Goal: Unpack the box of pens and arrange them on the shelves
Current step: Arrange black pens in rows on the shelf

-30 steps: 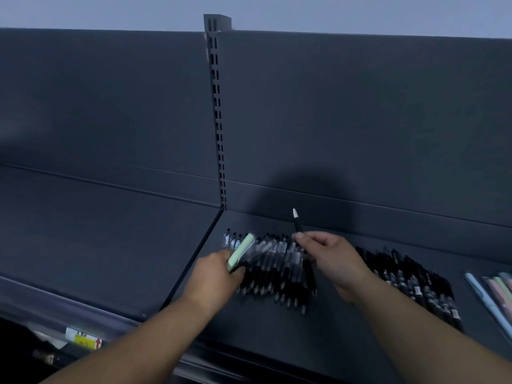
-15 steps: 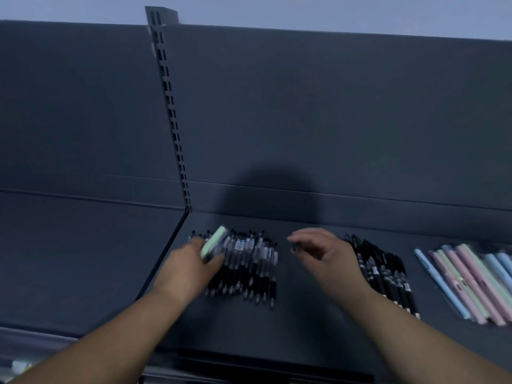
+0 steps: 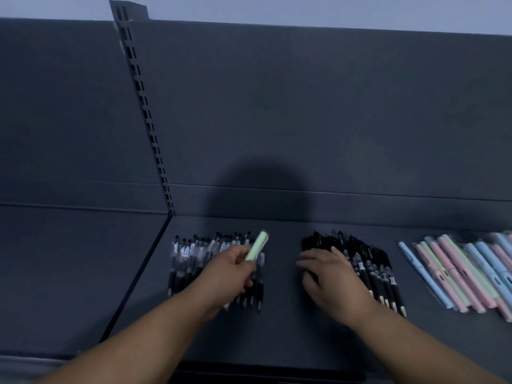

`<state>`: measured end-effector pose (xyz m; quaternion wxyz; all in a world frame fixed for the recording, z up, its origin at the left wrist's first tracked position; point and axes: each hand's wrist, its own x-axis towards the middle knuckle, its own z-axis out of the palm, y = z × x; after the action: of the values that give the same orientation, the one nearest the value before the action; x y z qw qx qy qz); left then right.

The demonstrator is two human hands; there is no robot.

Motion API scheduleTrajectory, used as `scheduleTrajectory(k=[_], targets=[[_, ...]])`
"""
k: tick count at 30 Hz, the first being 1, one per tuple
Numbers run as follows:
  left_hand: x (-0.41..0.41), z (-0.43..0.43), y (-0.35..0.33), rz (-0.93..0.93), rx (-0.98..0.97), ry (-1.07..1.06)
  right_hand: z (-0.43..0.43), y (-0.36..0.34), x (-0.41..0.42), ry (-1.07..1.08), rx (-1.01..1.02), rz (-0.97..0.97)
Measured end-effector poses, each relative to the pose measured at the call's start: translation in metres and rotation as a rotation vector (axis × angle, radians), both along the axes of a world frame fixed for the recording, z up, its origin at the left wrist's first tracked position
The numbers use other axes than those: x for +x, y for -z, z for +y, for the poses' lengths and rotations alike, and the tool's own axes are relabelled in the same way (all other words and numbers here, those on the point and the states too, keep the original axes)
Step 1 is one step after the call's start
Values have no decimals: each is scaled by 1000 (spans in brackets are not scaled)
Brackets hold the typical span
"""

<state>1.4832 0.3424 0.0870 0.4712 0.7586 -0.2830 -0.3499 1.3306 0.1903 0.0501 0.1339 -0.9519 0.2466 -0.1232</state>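
One green pen (image 3: 257,245), gripped in the left hand (image 3: 232,270), likely belongs among the pastel pens (image 3: 457,270); the right hand (image 3: 329,275) rests flat-fingered on black pens (image 3: 371,261).

Black pens (image 3: 368,261) (pastel pens (image 3: 460,273) beside)

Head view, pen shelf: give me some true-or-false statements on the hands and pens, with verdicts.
1. The left hand holds a pale green pen. True.
2. The right hand grips a pen raised off the shelf. False: its fingers rest on the black pens.
3. The pastel pens lie right of the black pens. True.
4. The clear-barrelled pens lie between the black pens and the pastel pens. False: they lie left of both, under the left hand.
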Motion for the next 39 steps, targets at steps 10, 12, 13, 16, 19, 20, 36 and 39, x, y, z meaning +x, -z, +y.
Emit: scheduleTrajectory(k=[10,12,13,16,19,20,36,39], targets=[[-32,-20,-2,10,-127,332,21,-43,6,452,1139,-509],[-40,-31,-2,-53,-125,413,15,-45,-9,478,1200,-555],[-46,-38,-1,-84,-121,444,9,-46,-17,494,1209,-576],[-68,-63,2,-190,-100,438,-12,-51,-46,570,1240,-664],[-91,-87,2,-412,-53,471,-45,-56,-84,632,1167,-756],[-99,-95,3,-473,-35,484,-57,-57,-98,662,1095,-744],[-182,-177,37,-1046,378,329,-172,-11,-165,135,11,123],[-182,-176,38,-1074,380,318,-172,3,-166,68,-81,116]])
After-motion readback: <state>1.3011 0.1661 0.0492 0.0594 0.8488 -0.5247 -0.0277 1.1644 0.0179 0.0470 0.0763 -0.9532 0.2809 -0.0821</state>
